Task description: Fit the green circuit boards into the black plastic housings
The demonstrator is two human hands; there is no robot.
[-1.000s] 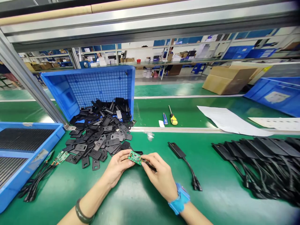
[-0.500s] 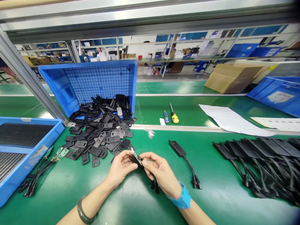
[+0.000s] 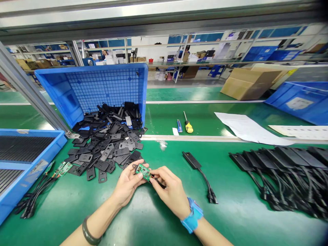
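A small green circuit board (image 3: 143, 172) faces up between my hands, with a black plastic part partly visible under it. My left hand (image 3: 129, 182) is closed around the board's left side, thumb on its near edge. At the board's right end, my right hand (image 3: 167, 189) pinches the black cable (image 3: 159, 182) where thin coloured wires join the board. The rest of that cable is hidden by my right hand. Just left of my hands lies a heap of black plastic covers (image 3: 102, 164). To the right rests a closed black case (image 3: 192, 160) with a forked cable.
A tipped blue crate (image 3: 102, 82) spills the black parts. Boards with cables (image 3: 61, 169) lie beside a blue tray (image 3: 57, 143) at left. Finished-looking black units (image 3: 263, 162) line the right. A utility knife (image 3: 179, 126), screwdriver (image 3: 188, 126) and white sheet (image 3: 251, 130) lie farther back.
The circuit board has turned from nearly edge-on to face up, lying flatter over my left fingers. My right fingers have shifted onto the cable at its end. The view has moved slightly.
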